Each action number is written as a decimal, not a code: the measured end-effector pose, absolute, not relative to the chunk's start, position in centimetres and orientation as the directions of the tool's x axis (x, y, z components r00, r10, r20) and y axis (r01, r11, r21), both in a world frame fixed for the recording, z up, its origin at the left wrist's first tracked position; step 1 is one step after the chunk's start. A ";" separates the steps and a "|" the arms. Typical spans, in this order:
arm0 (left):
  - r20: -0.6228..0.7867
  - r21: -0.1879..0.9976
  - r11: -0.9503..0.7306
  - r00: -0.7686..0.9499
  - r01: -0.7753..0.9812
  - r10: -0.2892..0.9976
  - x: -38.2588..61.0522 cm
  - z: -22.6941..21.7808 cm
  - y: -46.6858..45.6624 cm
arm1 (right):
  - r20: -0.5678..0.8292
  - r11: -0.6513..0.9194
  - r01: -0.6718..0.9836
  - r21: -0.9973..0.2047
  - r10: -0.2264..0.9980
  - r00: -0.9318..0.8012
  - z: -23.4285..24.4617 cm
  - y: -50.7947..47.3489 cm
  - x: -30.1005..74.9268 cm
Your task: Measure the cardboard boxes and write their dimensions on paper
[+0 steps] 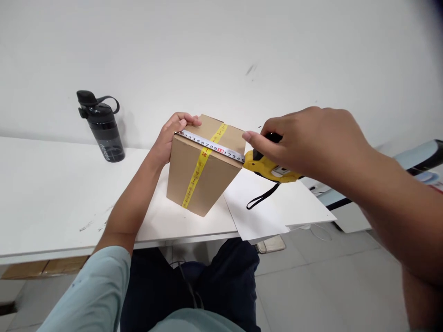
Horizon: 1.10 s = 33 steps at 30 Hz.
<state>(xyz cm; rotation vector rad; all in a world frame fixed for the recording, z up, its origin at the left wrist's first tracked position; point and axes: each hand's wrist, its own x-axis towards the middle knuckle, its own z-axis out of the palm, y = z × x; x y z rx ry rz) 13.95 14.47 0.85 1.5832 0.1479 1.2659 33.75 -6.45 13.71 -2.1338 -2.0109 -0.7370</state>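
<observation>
A brown cardboard box [194, 180] sealed with yellow tape stands on the white table [44, 198]. A white measuring tape blade [211, 146] lies stretched along the box's top front edge. My left hand [171, 138] grips the box's top left corner and pins the blade's end there. My right hand [308, 138] is closed around the yellow tape measure case [265, 166], held just off the box's right corner. A black wrist strap [261, 198] hangs from the case.
A dark water bottle [102, 127] stands at the back left near the white wall. White sheets [277, 207] overhang the table's right end. A dark and pale object [420, 159] lies at the far right. Grey floor shows below.
</observation>
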 end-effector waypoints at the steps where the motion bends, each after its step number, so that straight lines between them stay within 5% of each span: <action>1: 0.641 0.761 -0.457 0.424 -0.461 0.640 13.9 0.8 14.5 | 0.462 -0.109 0.967 0.231 0.887 -0.010 13.7 -6.9 33.8; 9: 0.659 0.742 -0.602 0.483 -0.294 0.576 11.6 2.2 13.9 | 0.755 -0.433 0.899 -0.069 0.566 0.331 14.9 -10.1 35.3; 14: 0.488 0.590 -0.767 0.645 0.252 0.588 7.5 5.2 9.3 | 0.418 -0.621 0.775 -0.119 0.676 0.607 10.8 -6.4 40.9; 17: 0.469 0.406 -0.756 0.593 0.514 0.655 6.6 6.0 6.0 | 0.258 -0.649 0.754 -0.104 0.715 0.650 5.9 -4.0 44.5; 20: 0.524 0.342 -0.689 0.479 0.638 0.704 7.1 5.8 3.8 | 0.151 -0.682 0.719 -0.131 0.703 0.695 1.2 -2.1 47.3; 23: 0.645 0.350 -0.701 0.383 0.621 0.661 8.2 5.1 2.2 | 0.089 -0.702 0.696 -0.151 0.691 0.717 -2.0 -0.6 49.4; 26: 0.657 0.303 -0.844 0.544 0.443 0.521 10.3 3.4 -0.1 | 0.042 -0.723 0.672 -0.159 0.675 0.736 -4.1 0.8 51.1; 30: 0.226 0.268 -0.957 0.958 0.112 0.175 17.0 -2.2 -2.3 | 0.009 -0.737 0.655 -0.165 0.663 0.749 -6.3 2.3 52.3; 33: -0.041 0.324 -0.929 0.984 0.177 0.173 23.3 -7.9 -1.4 | -0.001 -0.732 0.659 -0.174 0.669 0.743 -7.4 2.9 52.8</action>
